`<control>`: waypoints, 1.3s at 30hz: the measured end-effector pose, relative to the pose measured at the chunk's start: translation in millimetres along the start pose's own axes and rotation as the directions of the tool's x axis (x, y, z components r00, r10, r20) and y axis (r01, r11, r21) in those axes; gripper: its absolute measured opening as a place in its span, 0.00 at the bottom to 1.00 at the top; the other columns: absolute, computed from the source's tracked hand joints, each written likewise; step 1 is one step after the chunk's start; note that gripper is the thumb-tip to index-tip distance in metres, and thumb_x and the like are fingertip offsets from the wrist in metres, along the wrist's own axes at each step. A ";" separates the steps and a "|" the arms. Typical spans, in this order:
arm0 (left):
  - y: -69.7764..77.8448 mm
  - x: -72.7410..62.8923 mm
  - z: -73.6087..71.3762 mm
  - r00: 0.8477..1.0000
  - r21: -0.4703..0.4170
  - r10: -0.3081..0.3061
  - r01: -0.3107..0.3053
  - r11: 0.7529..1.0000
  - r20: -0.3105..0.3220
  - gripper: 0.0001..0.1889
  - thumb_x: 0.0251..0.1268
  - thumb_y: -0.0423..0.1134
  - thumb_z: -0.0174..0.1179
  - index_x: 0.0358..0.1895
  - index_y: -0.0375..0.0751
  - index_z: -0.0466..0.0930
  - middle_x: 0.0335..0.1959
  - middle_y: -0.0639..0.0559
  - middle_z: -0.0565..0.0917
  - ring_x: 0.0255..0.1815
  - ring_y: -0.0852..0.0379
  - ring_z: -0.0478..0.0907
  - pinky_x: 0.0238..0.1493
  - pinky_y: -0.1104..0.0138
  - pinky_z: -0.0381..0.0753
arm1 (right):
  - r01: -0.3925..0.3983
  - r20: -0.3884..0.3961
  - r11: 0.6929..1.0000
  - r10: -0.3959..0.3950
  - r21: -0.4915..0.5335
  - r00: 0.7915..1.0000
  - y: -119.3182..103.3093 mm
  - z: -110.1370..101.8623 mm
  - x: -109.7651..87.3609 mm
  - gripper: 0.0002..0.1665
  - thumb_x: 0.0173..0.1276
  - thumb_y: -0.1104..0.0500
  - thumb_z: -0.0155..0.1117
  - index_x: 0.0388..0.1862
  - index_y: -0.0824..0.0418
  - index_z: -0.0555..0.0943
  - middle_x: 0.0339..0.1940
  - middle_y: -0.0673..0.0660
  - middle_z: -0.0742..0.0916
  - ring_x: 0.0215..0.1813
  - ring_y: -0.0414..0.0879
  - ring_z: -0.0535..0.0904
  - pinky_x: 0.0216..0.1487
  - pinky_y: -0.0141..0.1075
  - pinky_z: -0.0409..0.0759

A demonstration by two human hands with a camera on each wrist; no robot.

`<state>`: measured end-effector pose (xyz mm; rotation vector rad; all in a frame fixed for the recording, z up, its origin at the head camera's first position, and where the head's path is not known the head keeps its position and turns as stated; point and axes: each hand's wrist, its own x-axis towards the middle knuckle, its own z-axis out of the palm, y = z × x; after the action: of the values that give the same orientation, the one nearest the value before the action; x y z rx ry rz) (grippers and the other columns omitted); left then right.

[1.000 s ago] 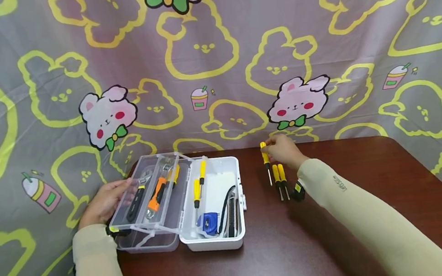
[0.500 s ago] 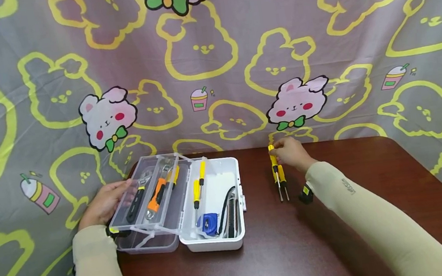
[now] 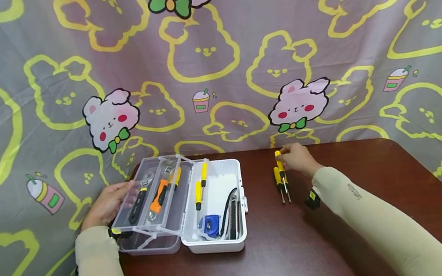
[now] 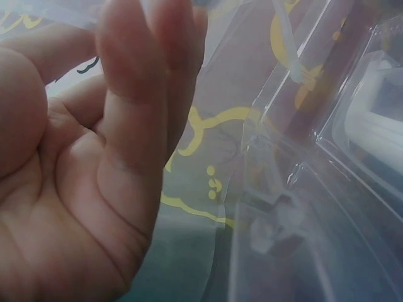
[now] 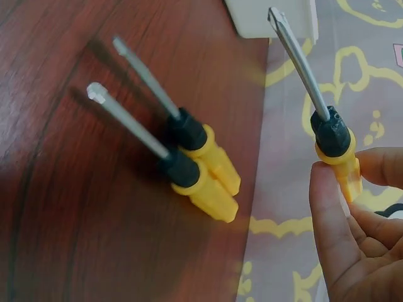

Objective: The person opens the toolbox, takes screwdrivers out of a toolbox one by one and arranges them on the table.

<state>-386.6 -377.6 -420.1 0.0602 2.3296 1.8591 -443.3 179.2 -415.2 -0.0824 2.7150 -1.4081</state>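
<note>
My right hand [image 3: 300, 159] pinches a yellow-handled screwdriver [image 5: 332, 135] by its handle, shaft pointing toward me. Two similar screwdrivers lie side by side on the table below it: one [image 5: 204, 195] and another [image 5: 217, 165]. In the head view the held one overlaps the right-hand one. At the left, my left hand [image 3: 106, 202] has its fingers extended against the outer edge of the clear compartment tray [image 3: 132, 226] of an open toolbox; part of the fingers shows through the plastic. The left wrist view shows those fingers upright beside the clear plastic.
The toolbox's white base [image 3: 215, 247] holds a blue tape measure [image 3: 212, 225] and a narrow tray with two screwdrivers. A black-handled adjustable wrench [image 3: 138, 205] and an orange-and-black tool [image 3: 159, 201] lie in the clear compartments. A patterned curtain [image 3: 212, 65] hangs behind the table.
My right hand has carried the screwdriver rightward, from left of the two lying screwdrivers to over the right-hand one. My left hand has stayed at the clear tray.
</note>
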 end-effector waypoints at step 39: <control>1.6 -2.9 1.5 1.000 0.044 -0.013 0.014 0.999 -0.026 0.35 0.73 0.54 0.53 0.66 0.24 0.66 0.40 0.52 0.81 0.36 0.60 0.78 0.35 0.65 0.82 | -0.096 -0.020 0.995 0.096 -0.019 0.995 53.2 4.2 1.6 0.22 0.72 0.59 0.60 0.56 0.74 0.75 0.47 0.67 0.82 0.33 0.49 0.81 0.34 0.40 0.84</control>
<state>-383.7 -376.2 -418.6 0.0262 2.3824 1.8122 -445.1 206.3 -461.2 0.0599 2.7094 -1.3625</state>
